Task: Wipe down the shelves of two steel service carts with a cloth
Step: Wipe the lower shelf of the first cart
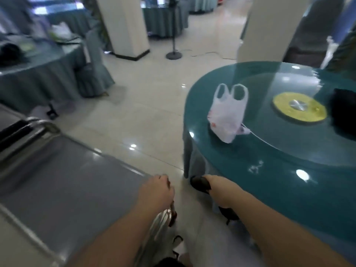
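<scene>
Left grip (pixel 157 191) on cart handle (pixel 163 214).

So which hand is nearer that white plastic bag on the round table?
Right. The right hand is just below the table's near edge, under the white plastic bag; the left hand is further left, at the cart.

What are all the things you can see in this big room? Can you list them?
steel cart: one, grey, bottom left, top shelf showing
round table: one, teal, glass top, right
plastic bag: one, white, standing on that table
yellow disc: one, middle of the table's glass
black thing: one, right edge of the table, too blurred to name
covered table: one, grey-blue cloth, upper left
pillars: two, white, at the back
stand: one, dark round base, on the floor
left hand: one, grips the cart's handle
right hand: one, holds a dark cloth
</scene>
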`<state>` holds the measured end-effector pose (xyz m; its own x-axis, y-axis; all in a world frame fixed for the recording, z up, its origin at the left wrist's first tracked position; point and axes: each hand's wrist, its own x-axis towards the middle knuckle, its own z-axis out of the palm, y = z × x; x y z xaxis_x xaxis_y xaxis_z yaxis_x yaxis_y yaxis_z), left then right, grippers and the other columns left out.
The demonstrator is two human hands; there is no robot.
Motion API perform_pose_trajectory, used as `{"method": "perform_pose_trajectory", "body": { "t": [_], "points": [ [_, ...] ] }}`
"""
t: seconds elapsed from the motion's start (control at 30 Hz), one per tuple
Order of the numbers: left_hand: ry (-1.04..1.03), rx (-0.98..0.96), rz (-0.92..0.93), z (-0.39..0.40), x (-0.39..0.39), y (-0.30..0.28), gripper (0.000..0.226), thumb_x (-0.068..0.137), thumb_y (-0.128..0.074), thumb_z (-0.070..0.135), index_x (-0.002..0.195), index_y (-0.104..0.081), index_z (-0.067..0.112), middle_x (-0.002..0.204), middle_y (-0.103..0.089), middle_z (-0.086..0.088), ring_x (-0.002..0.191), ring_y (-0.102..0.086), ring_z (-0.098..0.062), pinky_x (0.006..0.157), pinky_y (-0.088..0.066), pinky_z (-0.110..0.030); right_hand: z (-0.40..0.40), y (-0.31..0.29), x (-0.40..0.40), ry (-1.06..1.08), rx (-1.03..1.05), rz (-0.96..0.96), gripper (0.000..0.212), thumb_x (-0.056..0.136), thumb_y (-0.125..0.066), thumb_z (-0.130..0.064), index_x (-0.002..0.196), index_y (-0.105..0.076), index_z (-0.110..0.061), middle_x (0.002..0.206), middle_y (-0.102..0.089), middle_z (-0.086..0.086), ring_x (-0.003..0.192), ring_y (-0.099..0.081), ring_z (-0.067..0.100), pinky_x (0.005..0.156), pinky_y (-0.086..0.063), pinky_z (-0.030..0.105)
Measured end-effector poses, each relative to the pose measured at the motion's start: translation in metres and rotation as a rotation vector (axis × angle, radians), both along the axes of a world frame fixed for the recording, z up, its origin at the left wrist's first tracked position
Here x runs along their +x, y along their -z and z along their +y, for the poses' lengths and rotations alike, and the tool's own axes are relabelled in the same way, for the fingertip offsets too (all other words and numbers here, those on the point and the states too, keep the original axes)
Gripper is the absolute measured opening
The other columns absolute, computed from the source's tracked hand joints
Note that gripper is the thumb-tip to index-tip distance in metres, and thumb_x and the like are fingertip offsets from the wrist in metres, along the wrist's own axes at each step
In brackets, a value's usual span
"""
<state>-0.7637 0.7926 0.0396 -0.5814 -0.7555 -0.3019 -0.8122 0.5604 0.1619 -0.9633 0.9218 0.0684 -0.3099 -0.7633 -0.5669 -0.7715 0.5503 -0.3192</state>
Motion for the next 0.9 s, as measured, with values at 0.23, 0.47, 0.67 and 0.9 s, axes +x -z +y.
{"method": "perform_pose_trajectory", "body": {
  "t": [0.23,0.47,0.67,0.9],
  "points": [
    [-0.267,0.060,0.010,-0.119,0.012,0.011,0.052,0.104,-0.039,0.045,0.146,-0.052,0.017,0.148,-0.055,-0.008,0.133,-0.052,-0.029,0.108,-0.044,-0.044,-0.170,-0.024,0.005,-0.206,-0.040,0.028,0.043,0.098,-0.054,-0.007,0.136,-0.053,-0.027,0.126,-0.067,0.003,0.113,-0.065,0.030,0.102,-0.052,0.051],
    [-0.496,0.074,0.038,-0.193,0.043,0.002,0.049,0.102,-0.040,0.045,0.143,-0.054,0.021,0.146,-0.055,-0.005,0.133,-0.053,-0.029,0.108,-0.045,-0.043,-0.292,-0.018,0.013,-0.415,-0.088,0.113,0.030,0.098,-0.049,-0.012,0.124,-0.056,-0.023,0.116,-0.067,0.002,0.104,-0.065,0.029,0.092,-0.054,0.041],
    [-0.814,0.157,0.047,-0.210,0.098,0.022,0.049,0.104,-0.043,0.043,0.144,-0.055,0.018,0.147,-0.056,-0.007,0.132,-0.055,-0.032,0.108,-0.046,-0.043,-0.398,0.004,0.072,-0.779,-0.047,0.105,0.027,0.101,-0.053,-0.020,0.128,-0.056,-0.022,0.117,-0.067,0.006,0.105,-0.065,0.031,0.092,-0.055,0.041],
    [-1.320,0.142,0.010,-0.202,0.137,0.016,0.040,0.103,-0.047,0.043,0.132,-0.060,0.018,0.136,-0.063,-0.009,0.124,-0.060,-0.031,0.102,-0.051,-0.040,-0.479,0.024,0.179,-1.286,-0.046,0.027,0.030,0.101,-0.051,-0.011,0.129,-0.055,-0.021,0.117,-0.065,0.008,0.105,-0.066,0.030,0.093,-0.055,0.043]
  ]
}}
